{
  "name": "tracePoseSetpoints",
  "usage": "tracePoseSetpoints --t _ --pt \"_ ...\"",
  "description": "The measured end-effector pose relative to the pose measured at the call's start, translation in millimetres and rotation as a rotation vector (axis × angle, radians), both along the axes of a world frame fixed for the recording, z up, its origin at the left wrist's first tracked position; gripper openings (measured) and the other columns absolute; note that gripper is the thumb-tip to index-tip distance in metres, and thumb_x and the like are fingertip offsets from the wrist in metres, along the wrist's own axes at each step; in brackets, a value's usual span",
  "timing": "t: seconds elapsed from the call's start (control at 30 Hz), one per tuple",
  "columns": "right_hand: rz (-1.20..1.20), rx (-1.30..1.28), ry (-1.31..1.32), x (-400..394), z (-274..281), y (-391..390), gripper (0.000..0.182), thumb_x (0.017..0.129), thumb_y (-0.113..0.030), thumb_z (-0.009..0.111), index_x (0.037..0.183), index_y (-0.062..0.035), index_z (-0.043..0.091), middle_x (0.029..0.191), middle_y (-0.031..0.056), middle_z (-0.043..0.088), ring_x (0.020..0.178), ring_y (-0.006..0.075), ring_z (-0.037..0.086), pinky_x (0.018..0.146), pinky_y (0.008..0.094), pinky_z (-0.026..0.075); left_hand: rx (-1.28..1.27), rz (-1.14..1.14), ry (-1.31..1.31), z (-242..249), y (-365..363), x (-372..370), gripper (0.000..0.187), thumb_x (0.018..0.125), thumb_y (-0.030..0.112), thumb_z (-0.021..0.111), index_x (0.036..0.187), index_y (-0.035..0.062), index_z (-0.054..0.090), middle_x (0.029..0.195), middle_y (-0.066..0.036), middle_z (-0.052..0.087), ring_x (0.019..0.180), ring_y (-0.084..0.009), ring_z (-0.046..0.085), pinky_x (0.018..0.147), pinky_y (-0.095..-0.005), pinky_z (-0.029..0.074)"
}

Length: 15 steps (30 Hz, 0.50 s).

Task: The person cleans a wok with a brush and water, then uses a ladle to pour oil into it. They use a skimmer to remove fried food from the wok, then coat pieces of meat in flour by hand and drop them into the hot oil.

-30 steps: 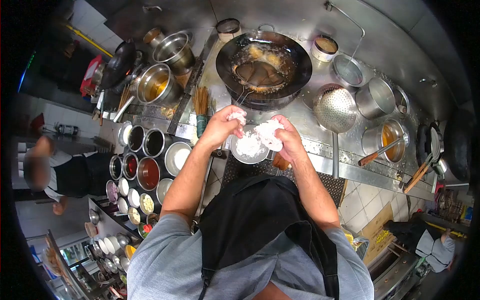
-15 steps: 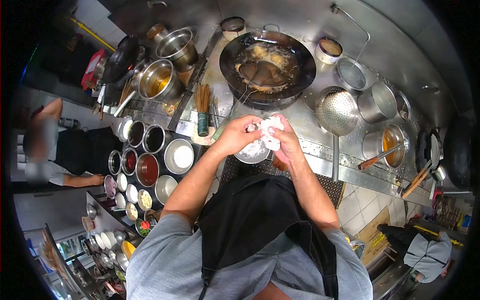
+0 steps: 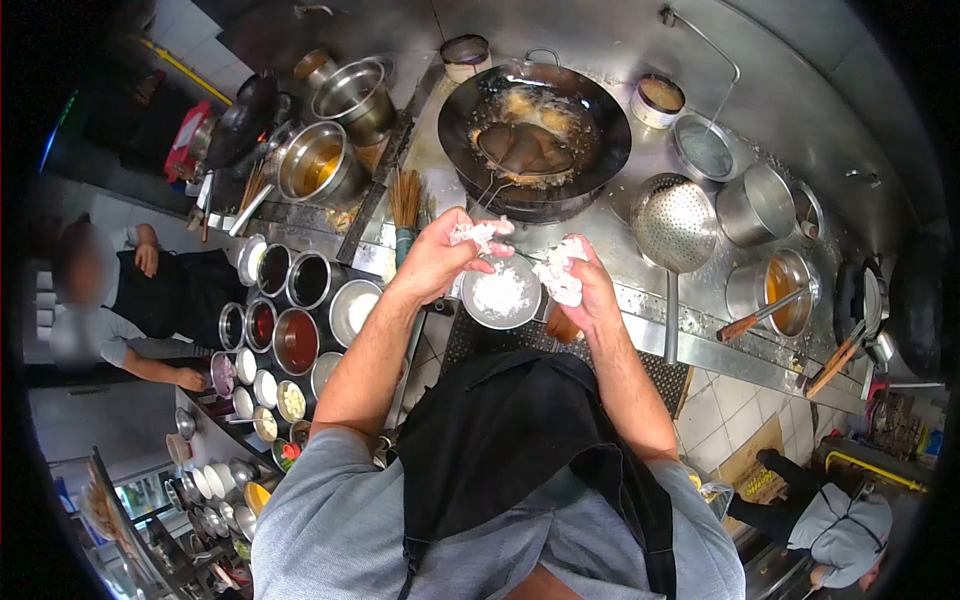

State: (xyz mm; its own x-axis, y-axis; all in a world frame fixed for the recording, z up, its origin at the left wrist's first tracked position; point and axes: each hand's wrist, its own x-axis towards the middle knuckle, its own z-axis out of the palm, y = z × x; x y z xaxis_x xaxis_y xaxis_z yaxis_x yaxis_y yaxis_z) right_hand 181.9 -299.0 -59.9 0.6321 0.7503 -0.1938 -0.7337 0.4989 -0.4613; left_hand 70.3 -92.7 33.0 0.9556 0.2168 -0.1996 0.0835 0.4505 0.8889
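White-coated pieces [image 3: 558,280] are pinched by left fingers [image 3: 480,266] and right fingers [image 3: 588,272]; beyond them, a wok [image 3: 602,130] is carried by the steel desk [image 3: 702,302]; floor tiles [image 3: 715,410] are laid to their lower right.

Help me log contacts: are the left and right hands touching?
Apart: the head view shows the bowl through a gap between left hand and right hand.

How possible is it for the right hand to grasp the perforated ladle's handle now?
Probably yes: nothing visible blocks the right hand from the ladle's handle, though the held white-coated piece likely needs releasing first.
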Motion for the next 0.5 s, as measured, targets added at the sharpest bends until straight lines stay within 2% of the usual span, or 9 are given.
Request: tracePoseSetpoints --t 0.13,0.23,0.27,0.3,0.37,0.4,0.43,0.5 --pt "-0.025 -0.015 -0.017 0.7 -1.3 -4.1 0.035 0.084 -0.001 0.059 0.117 -0.0075 0.049 0.094 0.0072 0.061 0.084 0.0208 0.063 0.075 0.0358 0.054 -0.147 -0.102 -0.096 -7.4 0.8 2.7 0.031 0.088 -0.005 0.048 0.117 0.0067 0.047 0.1 -0.012 0.059 0.073 -0.0176 0.057 0.058 -0.0282 0.047" --pt "-0.077 -0.012 -0.011 2.9 0.9 -17.0 0.034 0.084 -0.001 0.059 0.116 -0.007 0.049 0.093 0.0073 0.061 0.083 0.0208 0.063 0.075 0.0359 0.054 -0.406 -0.246 -0.241 -27.7 0.4 7.3 0.014 0.097 0.013 0.058 0.109 0.0084 0.052 0.087 -0.005 0.053 0.065 -0.0113 0.047 0.05 -0.0234 0.036" --pt "-0.093 0.005 -0.009 3.7 0.8 -22.7 0.033 0.084 -0.001 0.059 0.115 -0.0069 0.049 0.093 0.0075 0.061 0.083 0.0209 0.063 0.075 0.036 0.054 -0.415 -0.187 -0.229 -26.9 -3.2 10.9 0.016 0.097 0.022 0.059 0.098 0.0065 0.055 0.083 -0.005 0.053 0.06 -0.0095 0.044 0.045 -0.0219 0.032" --pt "-0.106 0.004 -0.008 4.2 0.1 -28.6 0.033 0.084 -0.001 0.059 0.115 -0.0069 0.049 0.093 0.0075 0.061 0.083 0.0209 0.063 0.075 0.036 0.054 -0.417 -0.2 -0.226 -29.1 -3.9 15.9 0.016 0.097 0.022 0.059 0.098 0.0065 0.055 0.083 -0.005 0.053 0.06 -0.0095 0.044 0.045 -0.0219 0.032" --pt "-0.183 0.01 0.003 4.4 0.1 -41.9 0.031 0.084 0.0 0.059 0.113 -0.0067 0.05 0.092 0.0079 0.06 0.082 0.0215 0.062 0.075 0.0358 0.054 -0.378 -0.067 -0.114 -28.2 -7.3 28.3 0.018 0.099 0.022 0.054 0.089 0.0075 0.053 0.075 -0.004 0.051 0.054 -0.0091 0.041 0.041 -0.0222 0.03" --pt "-0.213 0.012 0.009 4.2 1.1 -49.7 0.03 0.083 -0.001 0.06 0.111 -0.0063 0.051 0.092 0.0088 0.061 0.083 0.0226 0.063 0.075 0.0354 0.054 -0.187 -0.051 0.047 -25.7 -8.8 35.1 0.018 0.101 0.022 0.052 0.091 0.0073 0.055 0.07 -0.003 0.051 0.051 -0.0082 0.041 0.042 -0.0214 0.03" --pt "-0.231 0.011 0.008 3.3 4.0 -57.3 0.03 0.083 -0.001 0.06 0.111 -0.0063 0.051 0.092 0.0088 0.061 0.083 0.0226 0.063 0.075 0.0354 0.054 -0.188 -0.069 0.047 -18.9 -15.1 45.2 0.018 0.101 0.022 0.052 0.091 0.0073 0.055 0.07 -0.003 0.051 0.051 -0.0082 0.041 0.042 -0.0214 0.03" --pt "-0.301 -0.031 0.023 0.6 8.0 -73.8 0.031 0.082 -0.002 0.061 0.111 -0.0064 0.051 0.094 0.0093 0.061 0.084 0.0236 0.063 0.074 0.0348 0.054 -0.032 -0.115 0.045 -12.8 -29.0 67.4 0.019 0.101 0.023 0.051 0.094 0.006 0.057 0.068 -0.003 0.053 0.051 -0.0073 0.042 0.044 -0.0204 0.032"
